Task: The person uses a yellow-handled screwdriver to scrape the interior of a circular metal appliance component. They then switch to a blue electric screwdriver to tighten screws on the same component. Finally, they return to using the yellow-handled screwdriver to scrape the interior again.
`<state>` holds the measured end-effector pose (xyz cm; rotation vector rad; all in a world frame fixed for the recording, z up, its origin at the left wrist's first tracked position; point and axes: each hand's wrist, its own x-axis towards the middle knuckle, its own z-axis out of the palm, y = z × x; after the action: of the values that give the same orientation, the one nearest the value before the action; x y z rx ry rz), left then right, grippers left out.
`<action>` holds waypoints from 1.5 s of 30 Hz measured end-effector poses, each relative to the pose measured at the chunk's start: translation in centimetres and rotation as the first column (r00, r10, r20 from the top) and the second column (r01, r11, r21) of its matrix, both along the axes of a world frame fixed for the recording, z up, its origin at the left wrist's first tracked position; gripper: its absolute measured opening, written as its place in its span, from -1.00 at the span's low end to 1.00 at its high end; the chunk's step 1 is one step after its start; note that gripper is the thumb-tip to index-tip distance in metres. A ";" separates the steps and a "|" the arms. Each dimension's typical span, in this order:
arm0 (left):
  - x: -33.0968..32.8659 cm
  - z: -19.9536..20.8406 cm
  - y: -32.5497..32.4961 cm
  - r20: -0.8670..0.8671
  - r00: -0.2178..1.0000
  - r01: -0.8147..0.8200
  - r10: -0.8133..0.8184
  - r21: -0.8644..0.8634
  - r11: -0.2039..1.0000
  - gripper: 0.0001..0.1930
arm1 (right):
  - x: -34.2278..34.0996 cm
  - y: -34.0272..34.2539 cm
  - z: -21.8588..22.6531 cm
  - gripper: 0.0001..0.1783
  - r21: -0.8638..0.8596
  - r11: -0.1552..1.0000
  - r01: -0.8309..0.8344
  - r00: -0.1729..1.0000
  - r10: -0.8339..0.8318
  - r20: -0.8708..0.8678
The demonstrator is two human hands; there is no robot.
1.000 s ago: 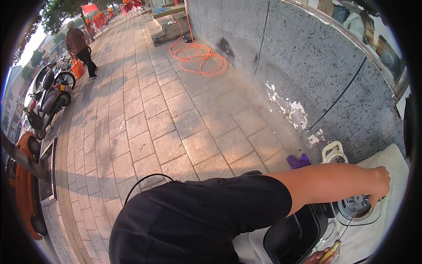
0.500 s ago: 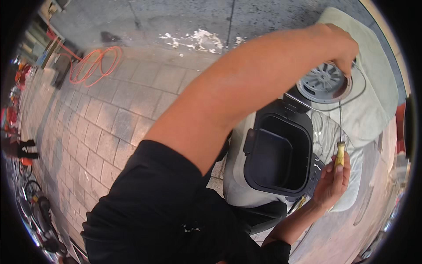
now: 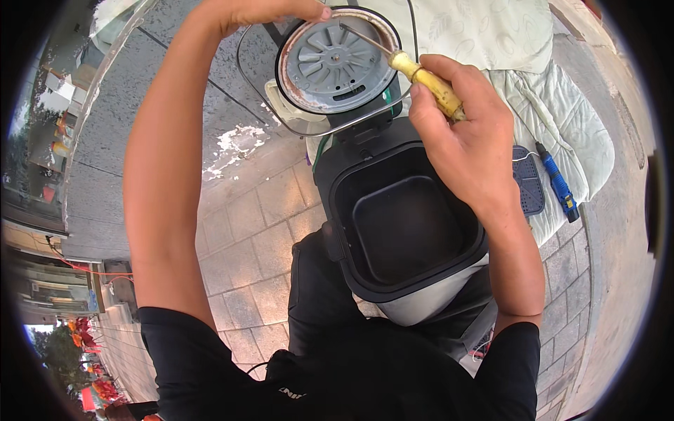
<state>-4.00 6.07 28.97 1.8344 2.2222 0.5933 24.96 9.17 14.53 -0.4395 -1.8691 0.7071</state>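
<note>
A black appliance stands before me with a rounded-square cavity (image 3: 411,228). Behind it, a round grey metal plate (image 3: 335,56) with raised fan-like ribs and a browned rim is tilted up. A bent metal rod (image 3: 330,133) loops around the plate. My left hand (image 3: 270,10), partly beyond the picture's upper edge, grips the plate's rim with a digit on its front. In my closed right hand (image 3: 470,123) is a screwdriver (image 3: 425,76) with a yellowed handle. Its shaft points left across the plate, with the tip near the upper rim.
Pale quilted cloth (image 3: 484,35) lies behind and to the right. On it are a blue pen-shaped tool (image 3: 557,184) and a dark perforated tray (image 3: 526,184). Paving bricks (image 3: 260,214) stretch to the left, beside a dark step (image 3: 189,133) with flaking white patches.
My view has turned, so the appliance now sits nearer the middle. My right hand and the screwdriver have come up from below the plate to its right side.
</note>
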 end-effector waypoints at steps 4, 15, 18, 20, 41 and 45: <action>0.1 -0.2 0.1 0.044 0.999 0.008 -0.008 -0.012 1.000 -0.31 | -0.5 0.9 -0.9 -0.71 0.133 0.991 0.028 0.998 -0.020 -0.058; -0.2 0.4 0.4 0.137 0.990 0.045 -0.038 -0.046 0.998 -0.31 | -1.7 2.0 -1.8 -0.72 0.058 0.998 0.019 0.994 -0.012 -0.107; -0.4 0.3 0.4 0.176 0.984 0.030 -0.022 -0.045 0.999 -0.31 | -2.2 1.8 -1.7 -0.72 0.028 1.000 -0.002 0.992 0.006 -0.123; -0.5 0.4 0.6 0.255 0.967 0.037 -0.015 -0.083 0.996 -0.33 | -2.3 1.7 -1.5 -0.72 -0.010 1.000 -0.020 0.994 0.019 -0.104; -0.8 0.0 0.9 0.272 0.962 0.049 -0.023 -0.089 0.995 -0.48 | -3.1 1.1 -1.4 -0.69 -0.011 0.999 0.047 0.997 -0.047 -0.062; -0.5 0.2 1.0 0.267 0.964 0.031 -0.004 -0.094 0.995 -0.47 | -3.1 1.1 -1.4 -0.69 0.000 0.998 0.065 0.995 -0.065 -0.069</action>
<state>-4.55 7.09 29.14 1.6183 2.0196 0.6721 21.88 10.29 13.13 -0.4666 -1.7829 0.6678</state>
